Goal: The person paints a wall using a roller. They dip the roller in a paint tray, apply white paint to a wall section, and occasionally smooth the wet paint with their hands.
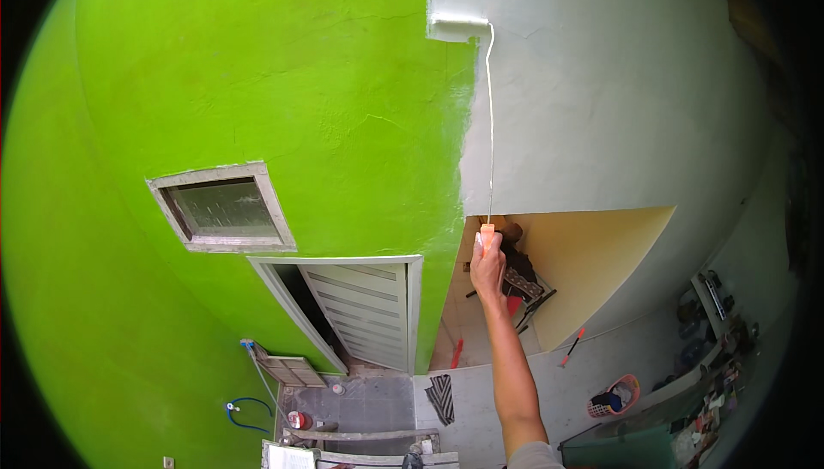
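Note:
My right hand (487, 270), arm stretched up and forward, is closed around the orange handle of a paint roller (490, 126). The roller's long thin white rod rises to a white roller head (459, 28) lying against the wall. There it sits on the border between the bright green paint (326, 100) on the left and the white-grey paint (601, 108) on the right. Green still shows just under the roller head, with a ragged paint edge running down to the doorway opening. My left hand is out of view.
Below stands scaffold planking (378, 436) with a paper on it. A slatted white door (356, 310) and a small framed window (225, 207) are in the green wall. Through the opening (601, 254) a chair shows. A pink laundry basket (614, 395) and a striped mat (440, 399) lie on the floor.

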`<state>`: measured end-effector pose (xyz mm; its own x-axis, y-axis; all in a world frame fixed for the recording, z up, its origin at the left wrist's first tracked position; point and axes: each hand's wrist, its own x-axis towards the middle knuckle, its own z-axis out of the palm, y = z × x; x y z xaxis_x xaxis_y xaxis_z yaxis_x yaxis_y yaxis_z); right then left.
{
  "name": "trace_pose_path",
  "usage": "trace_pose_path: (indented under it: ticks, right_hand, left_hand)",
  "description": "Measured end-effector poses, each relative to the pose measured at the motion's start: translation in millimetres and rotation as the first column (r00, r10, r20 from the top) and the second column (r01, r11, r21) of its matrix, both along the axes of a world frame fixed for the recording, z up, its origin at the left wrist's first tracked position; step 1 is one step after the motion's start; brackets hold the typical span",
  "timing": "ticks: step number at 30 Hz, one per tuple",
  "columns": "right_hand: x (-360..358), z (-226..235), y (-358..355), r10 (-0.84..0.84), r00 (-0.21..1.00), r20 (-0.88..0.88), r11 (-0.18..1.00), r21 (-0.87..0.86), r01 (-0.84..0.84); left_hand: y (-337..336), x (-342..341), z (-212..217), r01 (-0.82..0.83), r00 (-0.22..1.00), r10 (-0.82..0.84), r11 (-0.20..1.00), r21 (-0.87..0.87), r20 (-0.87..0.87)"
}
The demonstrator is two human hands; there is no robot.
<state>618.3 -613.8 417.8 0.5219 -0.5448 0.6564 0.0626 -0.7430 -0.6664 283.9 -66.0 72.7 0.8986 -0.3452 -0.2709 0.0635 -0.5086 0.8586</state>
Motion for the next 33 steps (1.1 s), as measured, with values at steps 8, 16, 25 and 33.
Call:
trace_pose_path:
  ticks: [8,16,25,33]
  right_hand:
    - [-12.1,0.2,7.5,-0.019,0.997,-0.069,1.000,-0.009,0.018]
    - [-1.5,48.0,10.0,-0.001,1.000,0.007,0.998,-0.057,0.002]
    - [-14.3,-4.9,18.0,-0.038,0.997,-0.070,0.999,-0.002,0.037]
    - [2.2,57.2,7.9,0.012,0.999,0.044,0.999,-0.032,-0.011]
  left_hand:
    - [7.5,-7.8,-16.1,0.002,0.991,-0.017,0.994,0.113,0.134]
    - [2.7,-11.7,-0.8,-0.026,0.991,0.005,0.988,0.155,0.131]
    - [-9.7,-15.9,21.7,-0.058,0.988,0.030,0.982,0.182,0.148]
    - [-10.9,-19.4,8.2,-0.105,0.992,0.107,0.993,0.050,-0.060]
